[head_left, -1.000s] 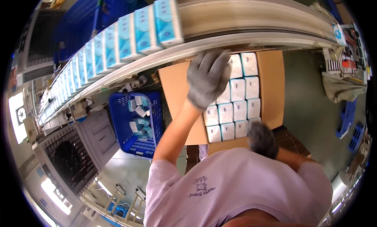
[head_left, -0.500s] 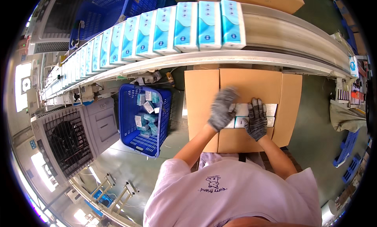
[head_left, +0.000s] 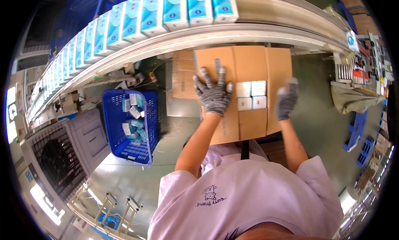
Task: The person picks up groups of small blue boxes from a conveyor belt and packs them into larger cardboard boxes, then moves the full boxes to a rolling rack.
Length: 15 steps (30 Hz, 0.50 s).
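In front of me stands an open cardboard box (head_left: pixel 252 123) with its flaps folded out. Four-sided white packs with blue edges (head_left: pixel 251 95) show in its opening, arranged in two rows. My left hand (head_left: pixel 214 92), in a grey knit glove, lies with spread fingers on the box's left flap. At the right flap's outer edge is my right hand (head_left: pixel 287 99), gloved the same way; motion smears its fingers, and whether they grip the edge is unclear.
A conveyor (head_left: pixel 282 11) crosses beyond the box, carrying a row of blue-and-white packs (head_left: pixel 174 9). On the left, a blue basket (head_left: pixel 109 132) holds several small packs. A grey fan unit (head_left: pixel 89 136) stands beyond it. Flat cardboard (head_left: pixel 183 80) lies left of the box.
My hands have moved apart from the packs to the flaps on either side. The box appears turned and shifted, its left flap now lying under my left hand.
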Tool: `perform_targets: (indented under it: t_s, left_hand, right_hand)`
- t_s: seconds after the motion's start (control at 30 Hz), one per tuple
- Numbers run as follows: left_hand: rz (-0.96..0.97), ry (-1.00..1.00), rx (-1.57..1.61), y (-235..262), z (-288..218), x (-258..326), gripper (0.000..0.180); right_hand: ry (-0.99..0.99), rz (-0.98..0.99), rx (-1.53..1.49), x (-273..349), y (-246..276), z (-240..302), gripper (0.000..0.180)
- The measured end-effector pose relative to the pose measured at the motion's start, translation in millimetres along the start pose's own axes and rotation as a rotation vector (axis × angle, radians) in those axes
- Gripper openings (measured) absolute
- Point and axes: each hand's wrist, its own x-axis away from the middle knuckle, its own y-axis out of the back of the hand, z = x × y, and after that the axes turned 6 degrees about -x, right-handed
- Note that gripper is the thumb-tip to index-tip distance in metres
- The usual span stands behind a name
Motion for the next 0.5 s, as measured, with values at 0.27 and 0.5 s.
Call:
perform_targets:
  t_s: [0.27, 0.5]
  left_hand:
    - [-0.027, -0.007, 0.037, 2.5, 6.6, 0.7, 0.059]
    - [0.165, 0.064, 0.14, 30.5, -6.6, 10.3, 0.107]
  right_hand:
    - [-0.119, 0.373, -0.435, 15.0, 47.8, 71.1, 0.071]
    - [-0.779, 0.558, -1.315, 11.6, -20.6, 43.3, 0.063]
